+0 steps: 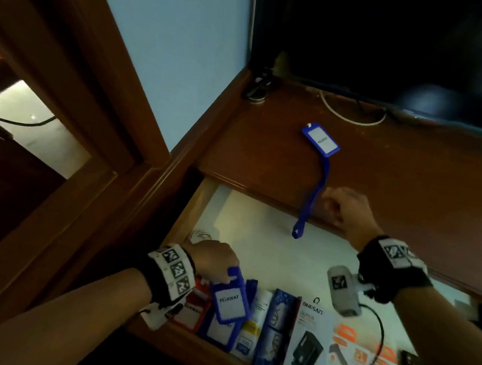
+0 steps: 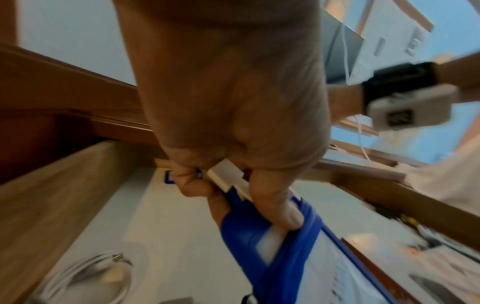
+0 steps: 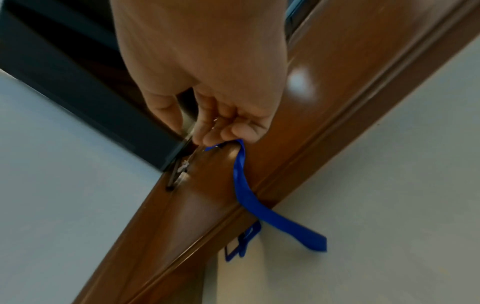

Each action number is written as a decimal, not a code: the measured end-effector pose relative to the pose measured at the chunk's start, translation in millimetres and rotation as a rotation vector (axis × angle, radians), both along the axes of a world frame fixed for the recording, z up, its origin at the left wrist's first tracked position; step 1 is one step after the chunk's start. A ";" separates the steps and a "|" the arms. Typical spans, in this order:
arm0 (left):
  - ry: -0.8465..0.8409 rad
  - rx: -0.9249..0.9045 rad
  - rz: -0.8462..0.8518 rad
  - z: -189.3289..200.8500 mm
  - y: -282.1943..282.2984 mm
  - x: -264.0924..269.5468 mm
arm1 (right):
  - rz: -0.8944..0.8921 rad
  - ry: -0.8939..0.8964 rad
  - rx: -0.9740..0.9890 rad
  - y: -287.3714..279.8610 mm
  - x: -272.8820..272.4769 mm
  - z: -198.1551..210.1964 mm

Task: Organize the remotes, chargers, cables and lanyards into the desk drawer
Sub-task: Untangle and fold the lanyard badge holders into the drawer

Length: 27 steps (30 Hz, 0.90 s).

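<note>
Blue lanyards, one in each hand, above the open desk drawer (image 1: 188,207).

The left hand (image 1: 214,259) hangs over the drawer's left part, fingers curled round the top of a blue badge holder (image 1: 230,302) whose white card reads PELAWAT; in the left wrist view the thumb and fingers (image 2: 275,207) pinch the holder's blue strap. The right hand (image 1: 343,209) sits at the front edge of the tabletop (image 1: 406,171), fingers closed on the strap of a second blue lanyard (image 1: 315,187), whose badge lies flat on the wood while the strap end dangles over the drawer. A red badge holder (image 1: 194,307), a charger box (image 1: 308,341) and other packets stand along the drawer's near side; a coiled white cable (image 1: 200,235) lies in its far left corner.
</note>
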<state>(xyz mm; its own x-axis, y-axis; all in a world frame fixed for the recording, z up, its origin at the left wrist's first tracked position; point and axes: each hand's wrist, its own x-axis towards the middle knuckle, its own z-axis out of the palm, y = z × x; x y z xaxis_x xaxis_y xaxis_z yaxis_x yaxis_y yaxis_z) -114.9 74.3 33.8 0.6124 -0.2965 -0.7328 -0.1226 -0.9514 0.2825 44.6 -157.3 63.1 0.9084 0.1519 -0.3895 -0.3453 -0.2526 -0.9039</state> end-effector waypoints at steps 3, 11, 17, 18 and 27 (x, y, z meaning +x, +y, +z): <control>-0.001 0.039 -0.228 -12.1 -12.6 8.7 | -0.026 -0.093 -0.290 15.9 33.8 -24.9; 0.073 0.034 -0.464 -39.8 -33.0 10.7 | 0.047 -0.220 -0.848 37.6 32.1 -56.9; 0.019 0.014 -0.510 -42.2 -49.4 2.3 | 0.034 -0.227 -0.889 33.8 20.3 -60.7; 0.002 0.018 -0.509 -42.5 -51.2 0.8 | 0.029 -0.210 -0.864 32.6 17.5 -58.6; -0.113 0.105 -0.373 -48.8 -45.6 -8.2 | -0.139 -0.063 -0.050 -9.2 -35.1 -33.8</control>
<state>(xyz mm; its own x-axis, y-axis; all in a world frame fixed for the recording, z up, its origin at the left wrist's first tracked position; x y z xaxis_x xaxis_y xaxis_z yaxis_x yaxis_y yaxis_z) -123.1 28.7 -15.1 0.5553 -0.4407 -0.7052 -0.4893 -0.8588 0.1514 9.5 -166.5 29.3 0.9423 0.0049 -0.3346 -0.3227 -0.2516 -0.9124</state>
